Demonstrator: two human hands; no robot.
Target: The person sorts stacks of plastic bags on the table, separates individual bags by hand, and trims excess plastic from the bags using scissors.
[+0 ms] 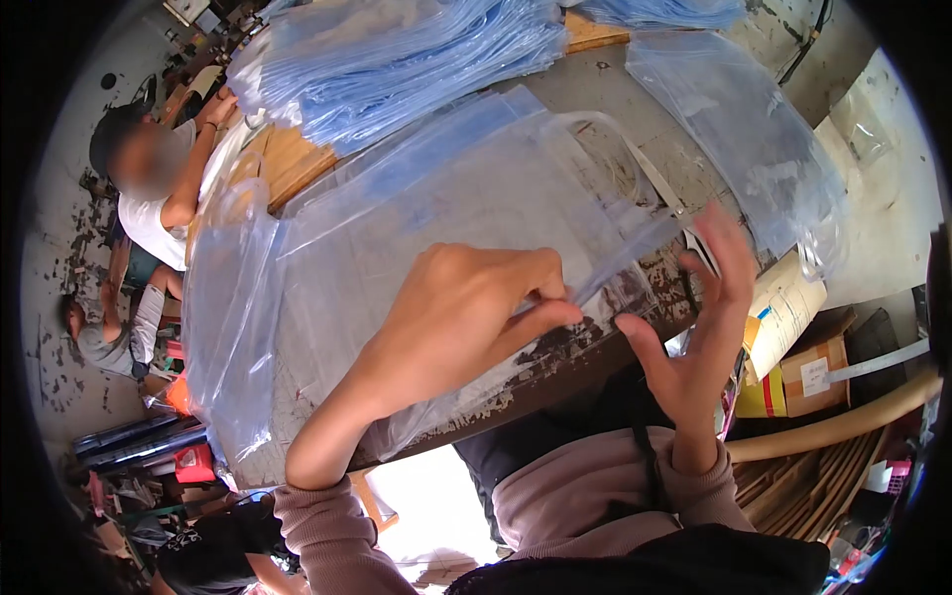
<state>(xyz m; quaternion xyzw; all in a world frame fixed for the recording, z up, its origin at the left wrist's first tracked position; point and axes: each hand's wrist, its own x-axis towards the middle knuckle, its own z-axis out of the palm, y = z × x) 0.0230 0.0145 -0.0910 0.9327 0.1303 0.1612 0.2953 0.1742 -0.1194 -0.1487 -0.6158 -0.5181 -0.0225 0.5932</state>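
My left hand point(466, 307) reaches across the table, thumb and fingers pinched on the edge of a clear plastic bag point(446, 208). This bag lies flat, with a loop of thin clear strip at its far right corner. My right hand point(699, 317) is raised to the right of the left one, its fingers spread and holding nothing. Just behind its fingers lies a metal tool with a long blade point(656, 181), which looks like scissors; its lower end is partly hidden by the hand.
A thick stack of bluish plastic sheets point(416, 69) lies at the table's back. More clear plastic hangs over the left edge point(233, 327) and lies at the right point(739, 129). A cardboard box point(818, 372) stands lower right. Another person point(159, 188) sits at the left.
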